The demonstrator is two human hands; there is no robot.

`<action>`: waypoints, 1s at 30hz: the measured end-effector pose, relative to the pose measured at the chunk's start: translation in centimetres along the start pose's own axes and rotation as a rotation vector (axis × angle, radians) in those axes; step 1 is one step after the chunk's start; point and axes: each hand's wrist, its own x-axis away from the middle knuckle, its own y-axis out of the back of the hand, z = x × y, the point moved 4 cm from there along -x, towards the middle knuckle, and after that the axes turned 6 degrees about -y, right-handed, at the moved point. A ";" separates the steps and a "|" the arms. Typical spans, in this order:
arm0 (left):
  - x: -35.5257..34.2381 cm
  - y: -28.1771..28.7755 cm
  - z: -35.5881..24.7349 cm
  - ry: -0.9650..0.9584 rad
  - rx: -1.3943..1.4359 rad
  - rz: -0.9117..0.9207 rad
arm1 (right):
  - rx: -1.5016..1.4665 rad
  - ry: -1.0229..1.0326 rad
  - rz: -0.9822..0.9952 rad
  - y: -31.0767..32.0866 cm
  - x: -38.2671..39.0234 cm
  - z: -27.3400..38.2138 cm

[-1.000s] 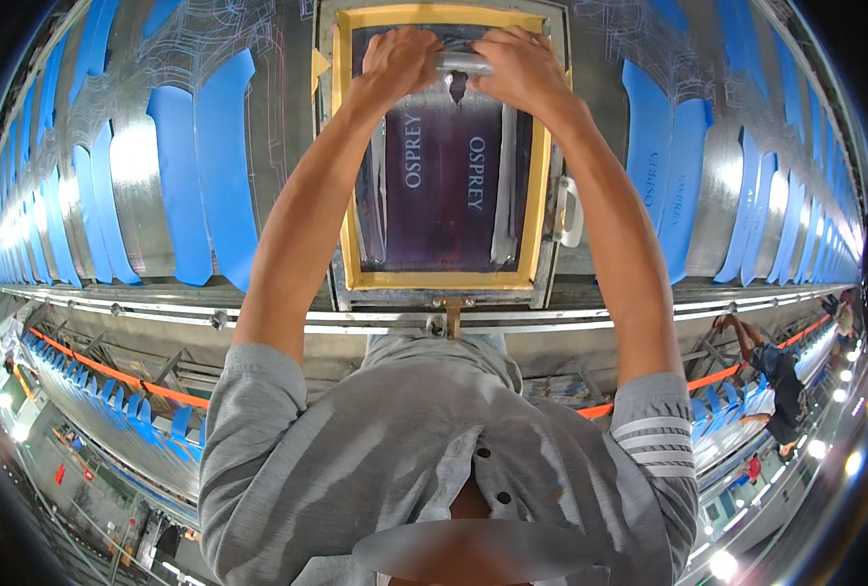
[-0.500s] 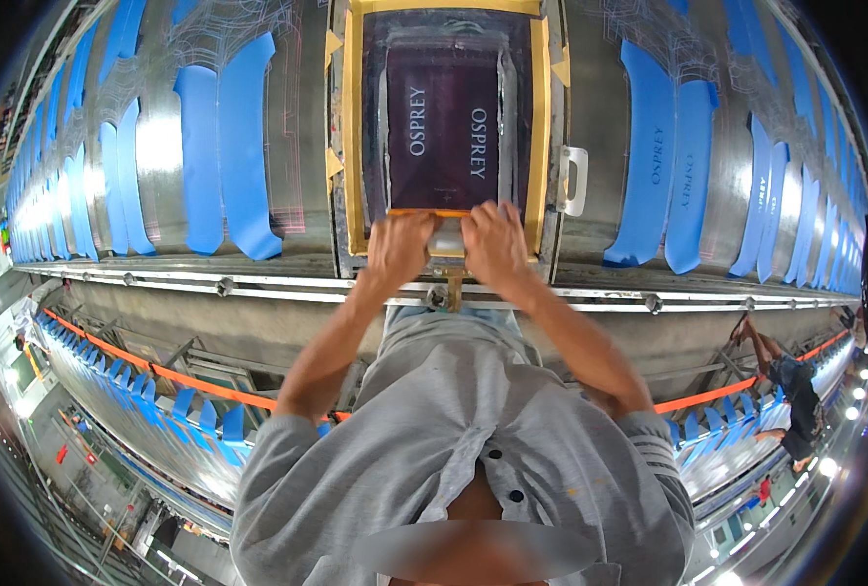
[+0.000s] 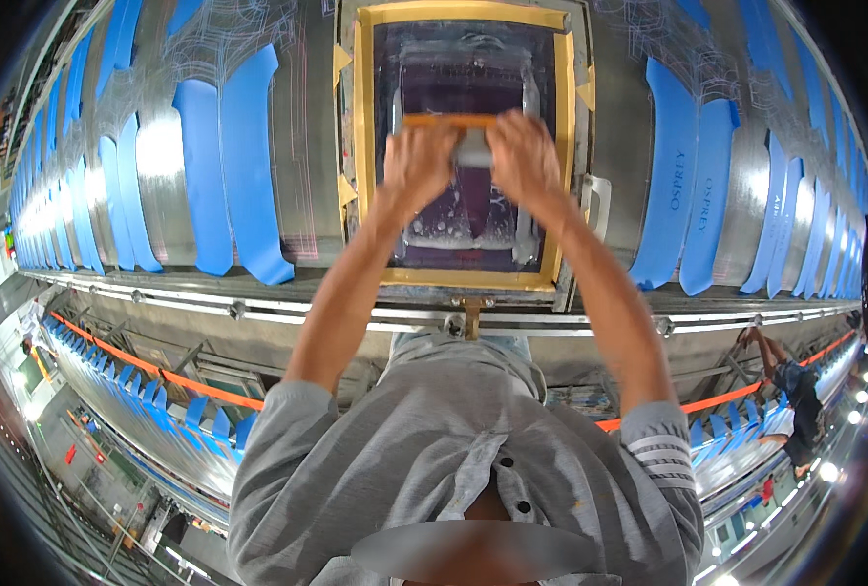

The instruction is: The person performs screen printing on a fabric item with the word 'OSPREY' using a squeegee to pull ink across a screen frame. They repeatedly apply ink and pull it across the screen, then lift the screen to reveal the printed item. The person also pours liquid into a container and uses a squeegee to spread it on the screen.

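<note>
Both my hands are closed on a squeegee point(image 3: 472, 149) with a grey body and an orange edge. My left hand point(image 3: 421, 164) grips its left end and my right hand point(image 3: 525, 159) its right end. The squeegee lies across the dark mesh of a screen-printing frame point(image 3: 364, 146), whose inner border is lined with yellow tape. Nearer to me than the squeegee, the mesh shows whitish wet streaks and bubbles, with pale lettering partly covered by my right hand. My fingers are somewhat blurred and hide both squeegee ends.
Blue cut fabric pieces point(image 3: 202, 176) lie in pairs on the long table; the pair right of the frame point(image 3: 665, 176) bears dark printing. A white handle point(image 3: 597, 202) sticks out at the frame's right side. Metal rails point(image 3: 346, 315) edge the table. Another person point(image 3: 795, 381) stands farther right.
Both hands have pushed the squeegee away from me, from the frame's near end to its upper middle. My arms are stretched farther out. The mesh behind the squeegee now shows streaks.
</note>
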 end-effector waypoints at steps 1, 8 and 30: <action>3.3 -0.4 -1.8 0.009 0.020 0.036 | 0.005 0.018 -0.077 -0.4 3.4 1.5; 12.4 0.1 -6.8 -0.009 0.134 0.189 | -0.046 -0.063 0.172 -1.2 13.7 6.1; 14.8 -0.9 -7.9 -0.008 0.116 0.020 | -0.067 -0.042 0.090 -1.7 15.5 7.1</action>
